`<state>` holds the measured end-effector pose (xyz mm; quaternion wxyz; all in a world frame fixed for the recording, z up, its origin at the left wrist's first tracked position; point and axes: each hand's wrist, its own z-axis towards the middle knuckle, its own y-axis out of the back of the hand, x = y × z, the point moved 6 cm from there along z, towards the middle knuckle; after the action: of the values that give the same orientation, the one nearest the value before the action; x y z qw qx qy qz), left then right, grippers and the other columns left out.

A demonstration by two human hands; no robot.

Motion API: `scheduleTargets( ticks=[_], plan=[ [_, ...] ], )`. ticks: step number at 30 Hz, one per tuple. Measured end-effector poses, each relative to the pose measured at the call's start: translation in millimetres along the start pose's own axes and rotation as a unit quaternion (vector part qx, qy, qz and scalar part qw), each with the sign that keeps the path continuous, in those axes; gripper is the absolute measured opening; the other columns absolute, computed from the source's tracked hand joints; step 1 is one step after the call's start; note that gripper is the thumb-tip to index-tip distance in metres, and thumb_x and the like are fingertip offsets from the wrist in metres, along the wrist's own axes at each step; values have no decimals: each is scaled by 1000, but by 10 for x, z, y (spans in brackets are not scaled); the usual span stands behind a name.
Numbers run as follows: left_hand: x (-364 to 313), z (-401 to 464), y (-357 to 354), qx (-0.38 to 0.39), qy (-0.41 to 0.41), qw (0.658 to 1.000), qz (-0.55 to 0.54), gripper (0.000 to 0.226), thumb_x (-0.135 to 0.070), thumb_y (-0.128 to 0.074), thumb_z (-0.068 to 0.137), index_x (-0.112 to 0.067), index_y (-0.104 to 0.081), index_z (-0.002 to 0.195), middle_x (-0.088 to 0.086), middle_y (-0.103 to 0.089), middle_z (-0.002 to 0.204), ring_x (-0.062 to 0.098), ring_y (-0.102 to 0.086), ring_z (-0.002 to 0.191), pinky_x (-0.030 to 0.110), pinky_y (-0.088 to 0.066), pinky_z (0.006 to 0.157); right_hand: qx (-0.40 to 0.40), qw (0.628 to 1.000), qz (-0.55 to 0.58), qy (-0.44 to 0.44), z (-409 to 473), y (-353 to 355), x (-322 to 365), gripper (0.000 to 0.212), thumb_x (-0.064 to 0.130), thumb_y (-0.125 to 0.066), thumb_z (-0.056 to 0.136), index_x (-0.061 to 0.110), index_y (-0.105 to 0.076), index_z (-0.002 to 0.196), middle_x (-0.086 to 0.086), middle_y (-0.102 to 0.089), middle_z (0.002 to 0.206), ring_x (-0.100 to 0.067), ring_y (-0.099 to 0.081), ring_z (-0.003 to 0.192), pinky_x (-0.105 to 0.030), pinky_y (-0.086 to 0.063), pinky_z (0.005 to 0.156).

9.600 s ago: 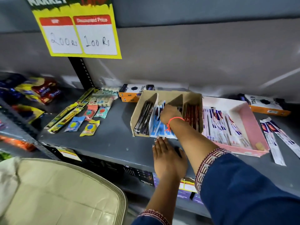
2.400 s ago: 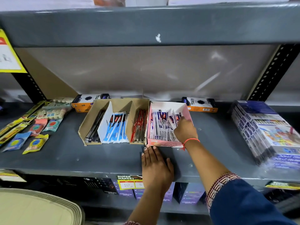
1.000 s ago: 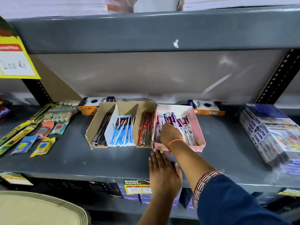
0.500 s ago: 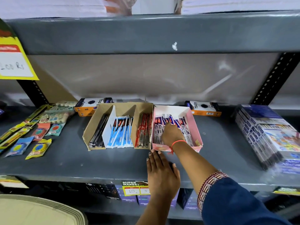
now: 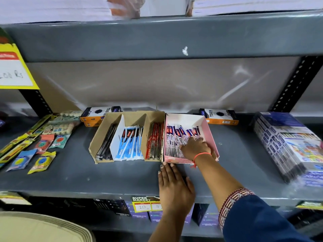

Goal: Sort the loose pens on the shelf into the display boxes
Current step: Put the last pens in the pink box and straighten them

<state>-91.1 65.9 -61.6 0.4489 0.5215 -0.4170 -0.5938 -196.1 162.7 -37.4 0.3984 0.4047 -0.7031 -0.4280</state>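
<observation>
The packaged pens [image 5: 176, 138] lie in the pink display box [image 5: 210, 135], which stands on the grey metal shelf [image 5: 104, 177] with its left wall touching the brown cardboard display box [image 5: 129, 117]. The cardboard box has three compartments: black pens [image 5: 106, 144] in the left one, blue-and-white packaged pens [image 5: 130, 145] in the middle one, red pens [image 5: 154, 142] in the right one. The right hand [image 5: 195, 147] reaches into the pink box, palm down, fingers slightly curled and resting on the packets; whether it grips any packet cannot be determined, since the fingers cover the contact area. An orange thread band [image 5: 201, 155] encircles that wrist, and a dark blue sleeve [image 5: 258, 220] with a patterned cuff covers the forearm. The left hand [image 5: 174, 187] lies flat and open on the shelf, fingers together, fingertips at the front left corner of the pink box. Behind the boxes, against the back panel, stand two orange-and-white cartons [image 5: 220, 116]. Small sachets and strip packs [image 5: 40, 145] lie on the left part of the shelf; wrapped stacks of boxed goods [image 5: 288, 142] occupy the right part. A yellow price sign [image 5: 15, 70] hangs at upper left, and a price label [image 5: 146, 204] is fixed to the shelf's front edge.
</observation>
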Motion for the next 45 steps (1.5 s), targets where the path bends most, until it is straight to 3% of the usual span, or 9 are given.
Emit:
scheduleTargets(
  ticks=[8,13,18,22,28,32,38,41,45],
  plan=[
    [2,-3,2,0,1,1000,-4,61,-34,-42,74,10,-63,110,27,-68,108,38,-66,100,48,-54,82,-42,998,34,36,-27,82,62,60,38,-35,97,10,-20,148,-21,-15,156,-38,-15,144,-50,-29,111],
    [0,-2,8,4,-2,1000,-7,60,-34,-41,74,10,-64,108,28,-68,106,38,-67,98,48,-55,80,34,991,-10,129,17,-54,163,53,25,-30,98,26,-19,149,-8,1,161,-35,4,147,-54,-12,118],
    [11,2,-8,7,5,1000,-6,63,-34,-34,75,11,-63,109,29,-68,106,39,-67,98,48,-55,81,67,992,-3,103,70,-91,117,57,35,-33,98,26,-15,150,-13,2,161,-34,1,148,-52,-15,119],
    [7,-4,-6,13,7,1000,-3,62,-34,-35,76,9,-63,110,28,-68,108,39,-66,99,48,-55,82,41,993,-1,107,51,-52,194,61,40,-34,97,25,-11,151,-10,8,161,-34,7,147,-54,-12,118],
    [-4,-11,13,-2,-1,1000,9,58,-34,-58,69,8,-64,110,26,-68,108,37,-67,100,48,-55,82,39,982,-61,172,39,-119,370,61,48,-26,96,26,-10,151,-5,8,161,-30,11,148,-59,1,116],
    [-14,-5,5,-3,4,1000,14,56,-34,-47,76,7,-64,110,26,-67,110,37,-66,101,47,-54,84,75,983,-64,155,100,-154,296,66,53,-27,95,25,-7,151,-4,8,161,-29,8,148,-58,0,116],
    [0,-7,-25,7,10,1000,18,60,-36,-39,77,6,-65,110,26,-68,110,37,-66,101,47,-54,84,37,975,-48,212,67,-93,409,65,49,-32,95,28,-7,151,-6,7,161,-31,9,148,-61,-1,115],
    [11,-11,-34,-20,12,999,28,58,-37,-55,71,6,-65,110,25,-68,110,36,-66,101,47,-54,83,55,969,-61,234,83,-130,466,62,44,-35,95,29,-12,150,-4,5,162,-32,8,148,-62,-2,115],
    [-5,0,-44,-8,4,999,35,60,-39,-59,66,4,-67,108,22,-70,107,33,-68,98,45,-56,80,75,972,-70,210,160,-189,390,64,43,-36,95,28,-8,151,-3,6,162,-29,8,148,-61,-4,116]
  ],
)
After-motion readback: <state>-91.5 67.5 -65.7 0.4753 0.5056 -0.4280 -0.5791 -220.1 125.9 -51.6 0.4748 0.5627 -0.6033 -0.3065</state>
